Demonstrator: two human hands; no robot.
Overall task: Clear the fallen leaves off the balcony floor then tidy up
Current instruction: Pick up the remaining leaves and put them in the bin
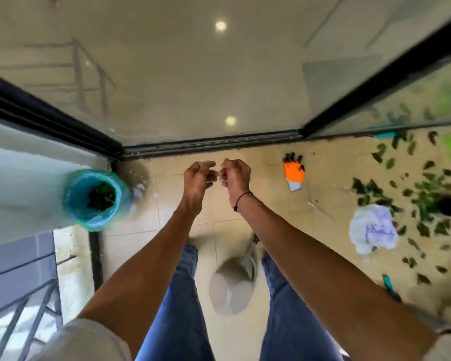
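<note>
1. While both bare forearms reach forward over the pale tiled balcony floor (245,157), the left hand (198,178) and right hand (235,175) meet knuckle to knuckle in the head view, fingers curled in; whether they pinch anything between them I cannot tell, as the frame is blurred.
2. On the right wrist sits a thin dark cord bracelet (242,199).
3. To the left, a round bin lined with a glossy blue-green plastic bag (97,200) stands in the corner by the wall, with dark green leaf matter showing inside it.
4. To the right, the fallen leaves (412,194), small, dark green and pointed, lie scattered over the tiles, thickest near a dark round shape at the frame's edge.
5. Among those leaves lies a crumpled white plastic bag (372,227) with faint purple print.
6. Ahead and right of the hands, an orange glove (294,171) with black fingertips and a grey cuff lies flat near the black sliding-door track (211,144).
7. Below, blue denim legs and a pale shoe show, with a smooth pale rounded object (231,290) between the legs.
8. Beyond the track, glossy indoor flooring mirrors two round ceiling lights.
</note>
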